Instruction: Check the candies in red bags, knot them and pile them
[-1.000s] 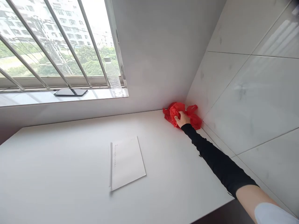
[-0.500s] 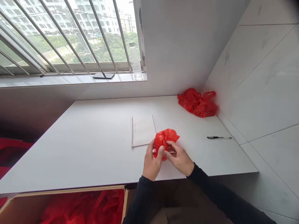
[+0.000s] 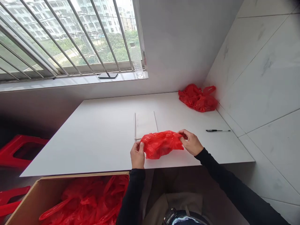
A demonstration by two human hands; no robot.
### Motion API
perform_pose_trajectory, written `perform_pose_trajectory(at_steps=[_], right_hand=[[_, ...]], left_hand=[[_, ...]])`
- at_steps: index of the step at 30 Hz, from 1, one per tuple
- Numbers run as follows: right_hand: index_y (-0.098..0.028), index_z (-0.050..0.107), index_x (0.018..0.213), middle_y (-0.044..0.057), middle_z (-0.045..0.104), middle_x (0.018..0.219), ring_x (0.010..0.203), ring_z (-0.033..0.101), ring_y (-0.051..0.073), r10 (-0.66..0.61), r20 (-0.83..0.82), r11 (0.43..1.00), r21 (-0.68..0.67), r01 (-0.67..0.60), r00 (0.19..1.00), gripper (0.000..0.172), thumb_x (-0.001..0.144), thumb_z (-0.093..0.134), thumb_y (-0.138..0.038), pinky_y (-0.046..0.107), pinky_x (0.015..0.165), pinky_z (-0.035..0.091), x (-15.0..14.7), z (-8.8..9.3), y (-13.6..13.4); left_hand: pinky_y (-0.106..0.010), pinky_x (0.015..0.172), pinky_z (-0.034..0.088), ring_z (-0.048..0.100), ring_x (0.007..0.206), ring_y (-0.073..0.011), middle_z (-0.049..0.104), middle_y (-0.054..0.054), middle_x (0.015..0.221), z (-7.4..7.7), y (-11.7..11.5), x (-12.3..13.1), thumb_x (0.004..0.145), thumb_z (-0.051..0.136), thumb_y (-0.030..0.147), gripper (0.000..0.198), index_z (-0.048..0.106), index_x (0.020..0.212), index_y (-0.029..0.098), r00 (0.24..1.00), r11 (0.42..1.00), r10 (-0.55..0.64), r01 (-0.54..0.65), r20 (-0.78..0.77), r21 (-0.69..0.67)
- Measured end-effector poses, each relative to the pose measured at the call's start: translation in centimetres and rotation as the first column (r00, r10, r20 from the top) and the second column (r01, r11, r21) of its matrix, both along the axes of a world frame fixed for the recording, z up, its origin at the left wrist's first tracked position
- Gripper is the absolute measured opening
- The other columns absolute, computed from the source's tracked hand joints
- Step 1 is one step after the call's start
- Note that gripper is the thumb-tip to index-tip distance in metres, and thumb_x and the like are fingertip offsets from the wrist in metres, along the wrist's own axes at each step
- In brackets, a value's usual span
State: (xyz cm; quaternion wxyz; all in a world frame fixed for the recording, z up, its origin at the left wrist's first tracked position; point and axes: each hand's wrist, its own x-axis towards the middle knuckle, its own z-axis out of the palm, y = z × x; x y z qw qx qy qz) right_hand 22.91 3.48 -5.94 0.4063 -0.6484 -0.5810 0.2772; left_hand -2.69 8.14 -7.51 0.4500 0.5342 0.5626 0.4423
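Observation:
A thin red plastic bag [image 3: 162, 145] is stretched sideways between my two hands, over the near part of the white table. My left hand [image 3: 137, 155] pinches its left end between thumb and fingers. The right end is gripped by my right hand [image 3: 190, 142]. Just behind the bag lies a white booklet or stack of paper [image 3: 146, 123], its near edge partly covered by the bag.
Crumpled red bags [image 3: 198, 98] lie in the table's far right corner, with a pen [image 3: 214, 130] nearer. A cardboard box [image 3: 35, 195] of red bags stands below the left front edge. Red stools [image 3: 14, 156] are at left. The sill holds a phone [image 3: 107, 76] and bottle [image 3: 136, 61].
The red bag was bunched up between my hands; now it is spread out wide. My hands have moved apart, the right one to the right, the left one to the left. The view has shifted slightly.

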Motion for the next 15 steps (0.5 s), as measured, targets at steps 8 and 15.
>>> perform_pose_trajectory(at_steps=[8,15], right_hand=[[-0.024,0.065,0.115,0.007,0.07,0.115,0.106,0.064,0.026,0.096,-0.044,0.995,-0.034,-0.097,0.994,0.04,0.085,0.067,-0.05,0.044,0.096,0.05,-1.4,1.7,0.2],[-0.023,0.056,0.096,0.003,0.065,0.079,0.071,0.062,0.02,-0.074,-0.191,0.997,-0.039,0.068,0.979,0.036,0.097,0.048,-0.058,0.034,0.065,0.052,-0.1,0.5,0.3]], left_hand=[[-0.046,0.113,0.04,0.057,0.123,-0.0255,0.068,-0.006,0.122,2.8,-1.4,1.6,0.08,0.077,0.025,0.034,0.071,0.114,0.026,0.975,0.964,-0.078,0.127,-0.209,0.232],[-0.039,0.084,0.054,0.063,0.095,-0.0194,0.065,-0.007,0.107,2.8,-0.5,-0.9,0.097,0.06,0.038,0.025,0.066,0.104,0.015,0.947,0.954,0.215,-0.15,-0.24,0.261]])
